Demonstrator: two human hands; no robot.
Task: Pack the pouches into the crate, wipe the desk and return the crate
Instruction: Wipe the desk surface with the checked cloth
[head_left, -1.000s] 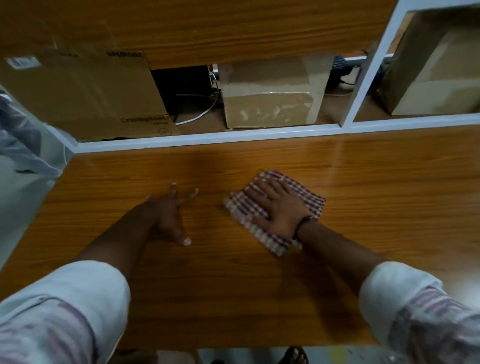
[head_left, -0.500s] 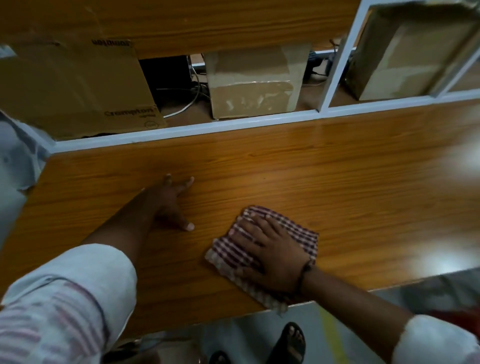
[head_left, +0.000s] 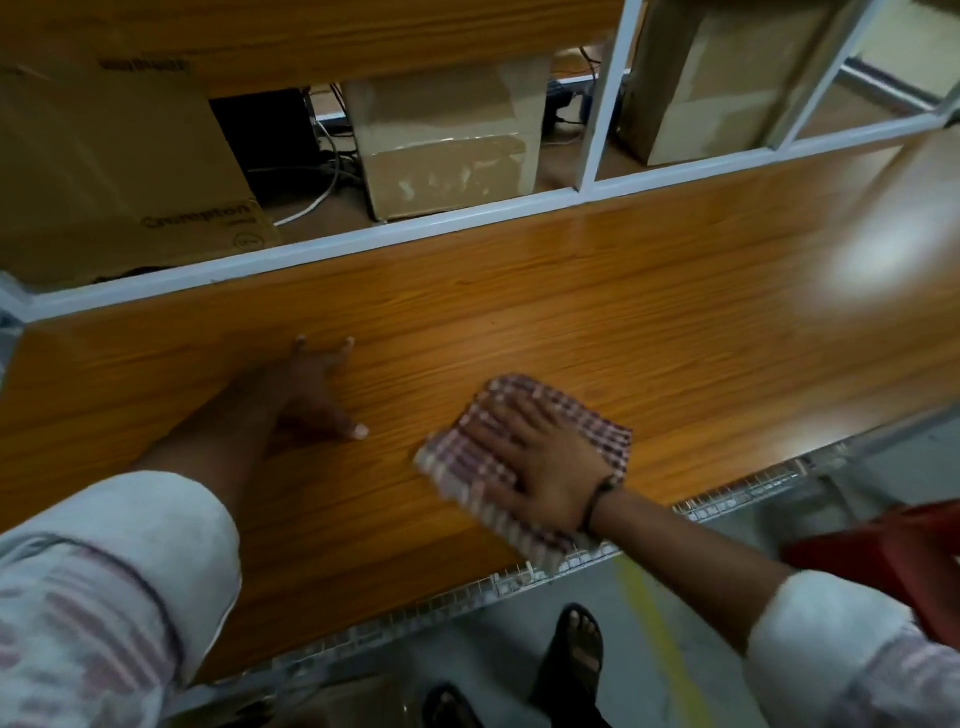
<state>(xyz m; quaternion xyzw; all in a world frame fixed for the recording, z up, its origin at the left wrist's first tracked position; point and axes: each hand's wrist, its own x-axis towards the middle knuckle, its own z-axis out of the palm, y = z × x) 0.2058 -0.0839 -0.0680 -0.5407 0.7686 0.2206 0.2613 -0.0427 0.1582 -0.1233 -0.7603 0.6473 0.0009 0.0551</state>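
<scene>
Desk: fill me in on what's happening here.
A person is at the wiping step. Their right hand presses flat on a checked cloth near the front edge of the wooden desk, and the cloth reaches that edge. Their left hand rests with fingers spread on the bare wood to the left of the cloth. A red object low on the right is too blurred to identify.

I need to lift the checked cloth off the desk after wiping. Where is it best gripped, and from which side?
The cloth lies flat under the right hand, so its middle offers no grip. Its near corner reaches the desk's front edge; pinch there from the person's side, probably with a thumb slipped beneath.
</scene>
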